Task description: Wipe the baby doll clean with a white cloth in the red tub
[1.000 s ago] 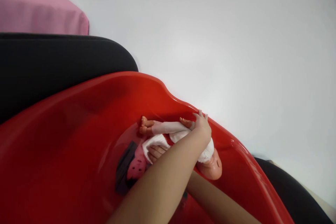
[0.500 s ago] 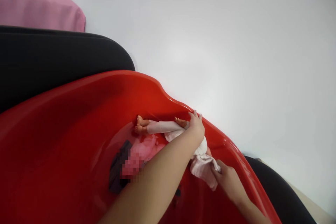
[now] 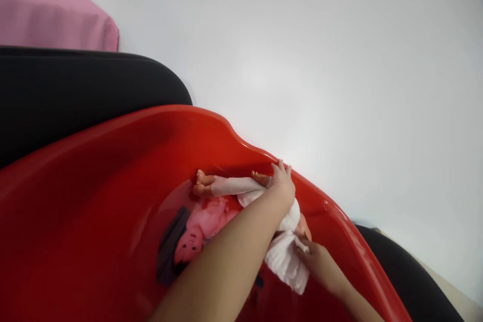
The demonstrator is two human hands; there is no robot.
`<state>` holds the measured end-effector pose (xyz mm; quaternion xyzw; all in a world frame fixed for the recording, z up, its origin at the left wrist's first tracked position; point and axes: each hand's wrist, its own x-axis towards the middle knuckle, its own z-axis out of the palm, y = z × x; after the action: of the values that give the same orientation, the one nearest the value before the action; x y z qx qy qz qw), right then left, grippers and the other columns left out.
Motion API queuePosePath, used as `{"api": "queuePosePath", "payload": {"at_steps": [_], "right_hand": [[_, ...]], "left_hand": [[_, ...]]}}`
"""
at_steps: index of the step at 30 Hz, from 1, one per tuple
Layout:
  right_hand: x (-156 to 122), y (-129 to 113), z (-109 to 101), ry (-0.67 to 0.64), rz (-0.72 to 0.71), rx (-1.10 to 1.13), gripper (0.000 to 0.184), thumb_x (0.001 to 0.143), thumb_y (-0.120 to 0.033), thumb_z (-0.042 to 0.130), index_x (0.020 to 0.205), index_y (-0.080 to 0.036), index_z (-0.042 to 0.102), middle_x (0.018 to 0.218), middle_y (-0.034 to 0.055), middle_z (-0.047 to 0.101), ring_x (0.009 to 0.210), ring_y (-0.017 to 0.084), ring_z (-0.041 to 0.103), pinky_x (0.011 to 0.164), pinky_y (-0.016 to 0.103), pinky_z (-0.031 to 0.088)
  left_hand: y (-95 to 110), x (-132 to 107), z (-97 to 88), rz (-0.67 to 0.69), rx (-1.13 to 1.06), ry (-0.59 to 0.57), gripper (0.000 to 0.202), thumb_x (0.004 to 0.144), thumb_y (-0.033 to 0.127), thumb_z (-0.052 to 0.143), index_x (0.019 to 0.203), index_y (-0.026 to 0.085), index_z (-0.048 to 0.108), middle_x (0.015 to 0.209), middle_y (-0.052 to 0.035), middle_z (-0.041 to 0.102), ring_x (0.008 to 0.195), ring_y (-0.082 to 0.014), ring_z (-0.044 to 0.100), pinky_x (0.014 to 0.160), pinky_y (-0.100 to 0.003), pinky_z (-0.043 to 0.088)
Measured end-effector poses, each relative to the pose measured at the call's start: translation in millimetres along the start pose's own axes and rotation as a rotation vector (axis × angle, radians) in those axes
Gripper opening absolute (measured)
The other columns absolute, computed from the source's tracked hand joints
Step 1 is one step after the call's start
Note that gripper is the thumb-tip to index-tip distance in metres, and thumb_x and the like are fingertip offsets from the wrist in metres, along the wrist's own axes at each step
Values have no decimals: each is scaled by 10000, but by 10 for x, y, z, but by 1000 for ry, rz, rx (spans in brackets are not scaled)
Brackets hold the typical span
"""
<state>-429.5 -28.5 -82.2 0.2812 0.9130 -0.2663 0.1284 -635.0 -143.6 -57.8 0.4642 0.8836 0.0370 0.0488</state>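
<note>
A doll in white clothes (image 3: 236,186) lies in the red shell, its bare feet on the left and its head end to the right. My left hand (image 3: 283,183) reaches across and grips the doll at its upper body, several fingertips sticking out near the rim. Fingers of my right hand (image 3: 317,259) pinch a white cloth (image 3: 285,264) at the doll's head end. Part of the doll's head shows beside the cloth; the rest is covered. Beneath my left forearm lies a pink doll (image 3: 202,224), partly hidden, next to a dark flat object (image 3: 171,249).
The red plastic shell (image 3: 113,171) curves up around the dolls, its rim running along the right. A black rounded edge (image 3: 94,78) stands at the left and another (image 3: 400,261) at the right. Pink cloth (image 3: 60,10) covers something at upper left. Behind is a white surface (image 3: 320,60).
My right hand has moved slightly down and left with the white cloth, which now hangs lower and more spread out. More of the doll's head shows. My left hand stays on the doll.
</note>
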Motion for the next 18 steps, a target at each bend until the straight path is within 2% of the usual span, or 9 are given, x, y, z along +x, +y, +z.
{"api": "queuePosePath", "payload": {"at_steps": [3,6,7,8,10,12,14,16,18], "right_hand": [[-106,-37,-14,84,-87,83,530,886,-638,643,1090,-170,784,992,90,803,952,295,727,825,315,561],[-97,-125,-99,271,-119,106,593,924,-718,574,1062,-169,750,979,85,784,918,270,696,787,295,545],[-65,-132,-122,298,-99,73,603,937,-730,545,1039,-169,742,946,80,777,886,261,685,765,293,535],[-28,-124,-137,288,-65,21,603,948,-727,521,1019,-169,739,909,77,771,855,257,680,746,295,525],[41,-75,-137,190,9,-130,568,968,-673,495,1035,-172,756,866,84,771,833,271,698,741,311,514],[63,-26,-102,106,57,-304,532,984,-583,473,1193,-196,772,917,104,793,914,319,743,801,350,520],[27,-34,-34,67,61,-404,559,992,-530,458,1395,-240,715,1003,118,809,992,358,764,859,399,529],[-37,-134,65,45,9,-361,594,989,-548,478,1466,-255,674,1060,123,814,1012,363,770,891,422,546],[-79,-323,194,32,-112,-207,597,965,-582,536,1432,-245,692,1146,126,809,1071,348,763,951,420,569]], "left_hand": [[-3,-18,-12,-1,27,-33,907,749,362,857,1601,281,558,1825,-24,96,1683,-474,104,1297,-663,380],[-6,-44,-10,3,20,-28,902,789,440,821,1625,306,512,1834,-17,78,1685,-480,90,1276,-678,403],[-5,-49,-6,6,17,-28,899,794,449,818,1626,302,511,1835,-24,75,1684,-486,89,1269,-683,408],[-3,-49,1,8,14,-25,899,787,441,827,1621,294,523,1834,-34,77,1682,-493,86,1263,-687,413],[3,-37,17,4,1,-12,909,739,387,874,1591,282,573,1829,-48,96,1677,-506,86,1253,-689,423],[12,-13,36,-10,-44,20,885,688,311,907,1533,292,643,1819,-44,141,1674,-503,104,1250,-687,431],[22,16,56,-20,-89,50,848,673,265,909,1490,290,686,1807,-47,180,1672,-497,124,1247,-693,436],[34,45,80,-23,-111,67,863,653,252,916,1486,261,690,1801,-75,189,1668,-508,124,1259,-709,412],[49,78,113,-23,-137,79,913,607,238,936,1486,241,689,1798,-99,186,1662,-531,109,1279,-734,371]]}}
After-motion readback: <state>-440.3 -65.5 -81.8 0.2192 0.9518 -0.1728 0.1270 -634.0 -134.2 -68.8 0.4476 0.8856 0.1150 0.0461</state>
